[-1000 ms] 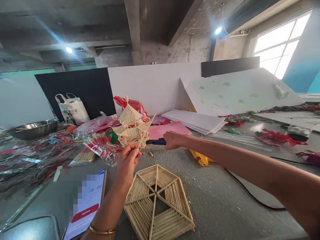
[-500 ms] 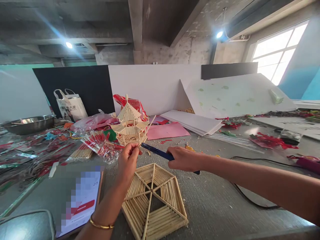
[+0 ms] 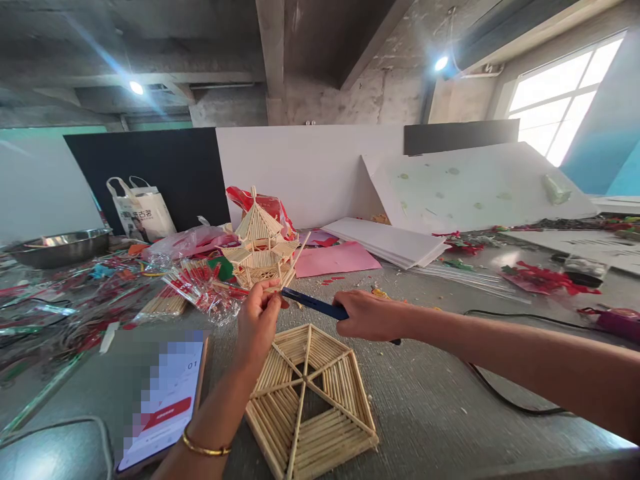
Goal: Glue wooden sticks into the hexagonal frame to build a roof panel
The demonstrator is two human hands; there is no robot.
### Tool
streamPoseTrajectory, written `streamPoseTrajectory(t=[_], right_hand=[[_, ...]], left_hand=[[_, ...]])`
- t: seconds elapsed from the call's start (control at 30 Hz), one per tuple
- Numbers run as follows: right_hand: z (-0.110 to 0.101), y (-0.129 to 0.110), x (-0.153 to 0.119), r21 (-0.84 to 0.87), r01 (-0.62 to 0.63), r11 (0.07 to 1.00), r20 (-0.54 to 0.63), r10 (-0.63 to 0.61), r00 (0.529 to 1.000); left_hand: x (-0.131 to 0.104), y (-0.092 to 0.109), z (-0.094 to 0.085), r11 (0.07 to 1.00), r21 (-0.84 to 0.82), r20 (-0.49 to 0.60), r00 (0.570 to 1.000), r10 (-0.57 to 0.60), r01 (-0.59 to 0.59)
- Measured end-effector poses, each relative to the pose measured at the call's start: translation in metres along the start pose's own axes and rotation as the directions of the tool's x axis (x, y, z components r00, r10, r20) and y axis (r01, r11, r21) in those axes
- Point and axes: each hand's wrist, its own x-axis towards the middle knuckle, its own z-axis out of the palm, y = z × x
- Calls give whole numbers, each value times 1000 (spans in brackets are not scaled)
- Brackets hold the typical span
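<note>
My right hand (image 3: 365,313) is closed around the handle of a dark blue utility knife (image 3: 315,304), which points left. Its tip meets the fingertips of my left hand (image 3: 260,317). Those fingers are pinched on a thin wooden stick (image 3: 271,289), of which only a short pale bit shows. Below both hands, a flat hexagonal frame of wooden sticks (image 3: 330,443) lies on the table, with spokes meeting at its centre and some inner gaps. Just behind my left hand stands a small pagoda model (image 3: 257,230) built of similar sticks.
A phone (image 3: 167,400) lies at the left front. Plastic-wrapped sticks (image 3: 200,287) and a metal bowl (image 3: 60,248) are farther left. Pink paper (image 3: 337,260) and white boards (image 3: 385,241) lie behind. A black cable (image 3: 495,397) curves beneath my right forearm.
The view has shifted slightly. Both hands keep nearly the same pose, with the knife tip still at the left fingertips.
</note>
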Motion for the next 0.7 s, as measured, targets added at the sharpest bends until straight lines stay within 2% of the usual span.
streamPoseTrajectory(t=[0.37,0.7], right_hand=[[0,1,0,21,20,1000,6,-20,1000],[0,2,0,10,16,1000,30,-16,999]], left_hand=[[1,-1,-1,999,27,32,999,18,-19],[0,2,-4,947,295,85,990,111,-131]])
